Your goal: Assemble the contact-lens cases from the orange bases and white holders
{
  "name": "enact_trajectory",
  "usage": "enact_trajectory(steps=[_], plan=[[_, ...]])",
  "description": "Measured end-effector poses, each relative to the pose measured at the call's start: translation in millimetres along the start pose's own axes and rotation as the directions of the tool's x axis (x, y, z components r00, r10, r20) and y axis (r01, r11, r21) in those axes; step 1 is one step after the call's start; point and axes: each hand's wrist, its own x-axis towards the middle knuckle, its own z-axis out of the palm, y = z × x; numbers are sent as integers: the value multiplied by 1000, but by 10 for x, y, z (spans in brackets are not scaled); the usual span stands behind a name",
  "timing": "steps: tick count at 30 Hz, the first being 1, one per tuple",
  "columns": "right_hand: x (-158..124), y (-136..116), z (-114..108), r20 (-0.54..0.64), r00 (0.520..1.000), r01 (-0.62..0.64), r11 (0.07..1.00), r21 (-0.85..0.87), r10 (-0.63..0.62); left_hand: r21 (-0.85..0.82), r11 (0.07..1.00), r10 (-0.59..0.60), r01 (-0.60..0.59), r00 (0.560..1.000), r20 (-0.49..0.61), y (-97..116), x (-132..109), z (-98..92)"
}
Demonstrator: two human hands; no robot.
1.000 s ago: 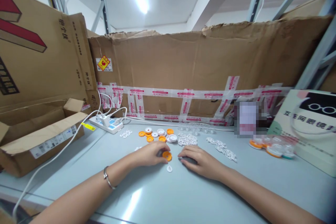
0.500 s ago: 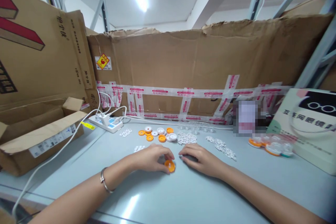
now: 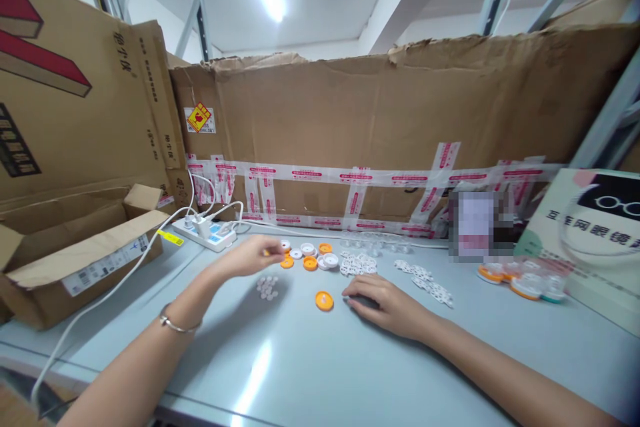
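Observation:
My left hand [image 3: 253, 255] is over the left end of a cluster of orange and white round plastic parts. Its fingertips are at an orange disc that shows partly between them; blur hides whether they grip it. In front of my right hand [image 3: 383, 301] lies an orange round disc [image 3: 324, 305] with a small pale post at its middle. My right hand rests on the table with bent, slightly spread fingers and holds nothing. The cluster includes an orange cap [image 3: 310, 263] and a white round part [image 3: 330, 260].
Small white round pieces [image 3: 267, 288] lie below my left hand. Flat white cut-out parts [image 3: 357, 264] and more white parts [image 3: 425, 282] spread behind the right hand. Clear domed pieces [image 3: 527, 277] stand at right. A power strip [image 3: 207, 232] and an open carton [image 3: 75, 247] sit left.
My left hand has let go of the orange disc and moved left and back to the cluster. The disc now lies alone on the table. My right hand stays nearly still.

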Motion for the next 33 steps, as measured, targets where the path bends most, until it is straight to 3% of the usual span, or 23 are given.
enact_trajectory(steps=[1,3,7,22,33], plan=[[-1,1,-5,7,1000,-1,1000,1,1,94,994,-64,55,994,88,-82,-36,-98],[-3,6,-11,17,1000,-6,1000,-2,6,236,955,-242,182,936,257,-246,-99,-233],[-8,21,-11,14,1000,-9,1000,-1,9,308,912,-358,270,892,277,-440,-142,-273],[-4,35,-3,11,1000,-4,1000,8,4,355,894,-377,273,885,271,-561,-60,-117],[-9,14,-22,0,1000,1,1000,29,-1,336,913,-321,233,917,238,-477,-93,-185]])
